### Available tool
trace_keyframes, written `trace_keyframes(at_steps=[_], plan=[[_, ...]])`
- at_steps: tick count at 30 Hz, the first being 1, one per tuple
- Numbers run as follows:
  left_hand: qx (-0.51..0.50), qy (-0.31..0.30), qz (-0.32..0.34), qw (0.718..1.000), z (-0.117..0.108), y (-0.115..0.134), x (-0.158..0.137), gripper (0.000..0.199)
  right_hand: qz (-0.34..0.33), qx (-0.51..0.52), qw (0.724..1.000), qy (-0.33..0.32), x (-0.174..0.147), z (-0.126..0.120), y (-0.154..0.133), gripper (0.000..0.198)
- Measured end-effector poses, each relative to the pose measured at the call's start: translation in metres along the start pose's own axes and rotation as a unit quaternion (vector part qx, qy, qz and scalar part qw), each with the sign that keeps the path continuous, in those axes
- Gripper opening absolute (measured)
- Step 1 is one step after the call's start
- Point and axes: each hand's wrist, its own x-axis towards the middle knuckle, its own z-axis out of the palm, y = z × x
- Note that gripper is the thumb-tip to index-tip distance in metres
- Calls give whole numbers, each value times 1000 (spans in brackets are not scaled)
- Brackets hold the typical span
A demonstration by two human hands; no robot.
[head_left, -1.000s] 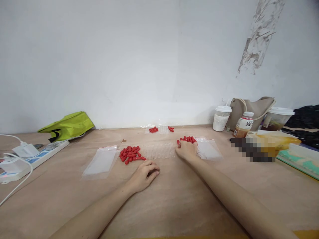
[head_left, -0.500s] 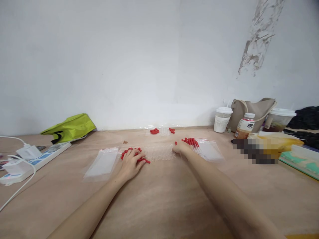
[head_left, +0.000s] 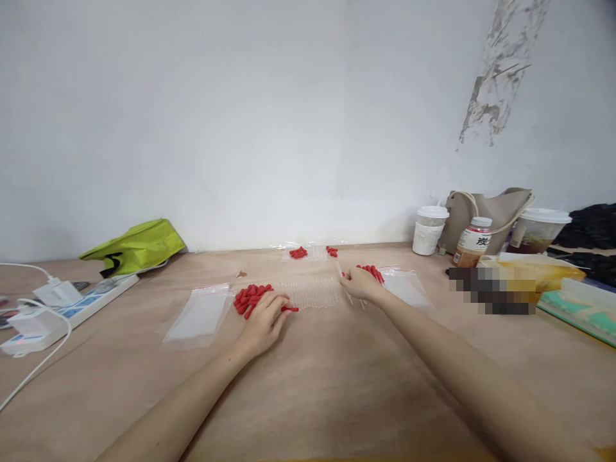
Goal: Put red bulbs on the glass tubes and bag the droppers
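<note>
My left hand (head_left: pixel 265 321) pinches a red rubber bulb (head_left: pixel 290 309) with a narrow end pointing right. Beside its fingers lies a pile of similar red bulbs (head_left: pixel 249 299). Between my hands, thin clear tubes (head_left: pixel 310 293) are laid side by side in a row. Just right of that row, my right hand (head_left: pixel 359 283) is closed around a slim clear tube (head_left: pixel 339 268), whose tip shows above the fingers. Behind this hand rest red-ended clear droppers (head_left: pixel 373 272), partly covered by it.
Clear zip bags (head_left: pixel 199 312) lie to the left, and another bag (head_left: pixel 402 287) is at the right. Near the wall are more red bulbs (head_left: pixel 298 253). A power strip (head_left: pixel 103 292), a green bag (head_left: pixel 139 247), a cup (head_left: pixel 430 232) and a bottle (head_left: pixel 472 244) stand around.
My right hand has shifted slightly right, and a clear tube now shows upright in its fingers. My left hand has moved a little right with the red bulb, uncovering more of the pile.
</note>
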Motion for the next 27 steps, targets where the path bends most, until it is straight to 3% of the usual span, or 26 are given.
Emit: trace_keyframes(at_steps=[3,5,9,27], plan=[[-125,-27,-47,991,11,23,-5,10,-119,67,990,27,-31,5,12,22],[-189,-43,-87,977,20,34,-9,14,-224,124,965,48,-52,15,19,19],[-215,-85,-108,967,29,43,-13,23,-310,134,934,117,-85,37,25,22],[-246,-89,-127,957,28,46,-11,20,-370,57,922,100,-100,36,24,26]])
